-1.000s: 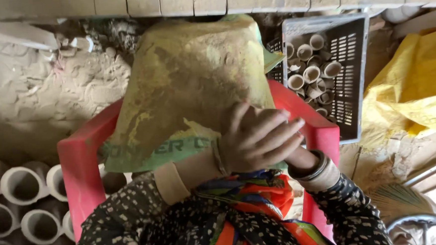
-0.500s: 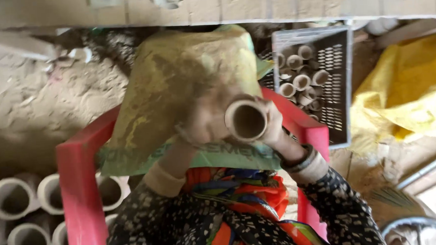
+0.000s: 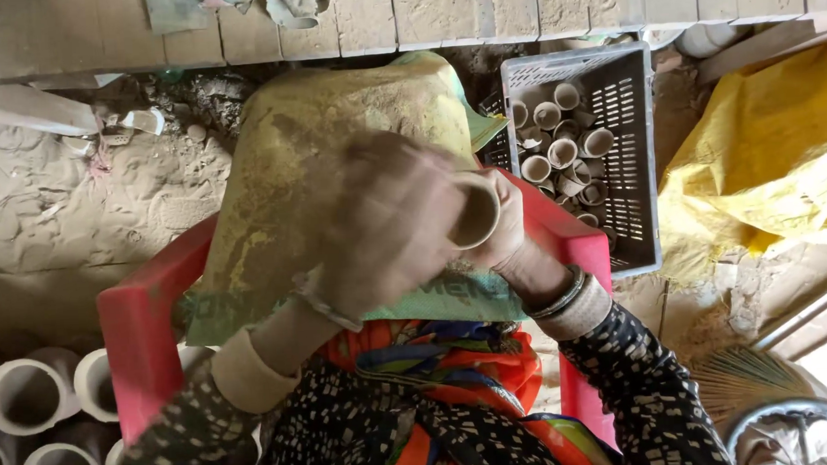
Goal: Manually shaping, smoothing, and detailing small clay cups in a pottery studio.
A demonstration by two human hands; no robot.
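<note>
A small clay cup (image 3: 476, 210) is gripped by the right hand (image 3: 508, 228); its left side is covered by the blurred, curled left hand (image 3: 385, 225).

Right hand (image 3: 507, 220) is gripping a small clay cup (image 3: 474, 210), fingers wrapping its side, open mouth facing the camera. Left hand (image 3: 385, 225) is lying over the cup's left side, blurred, so its exact hold can't be told. Both are hovering above a dusty yellow-green sack (image 3: 335, 171) that's draping over a red plastic chair (image 3: 145, 331). Grey crate (image 3: 631, 155) w/ more clay cups is sitting just right of the chair. Wide clay rings (image 3: 26, 399) are lying at bottom left, yellow tarp (image 3: 767, 148) bunching up at far right.
</note>
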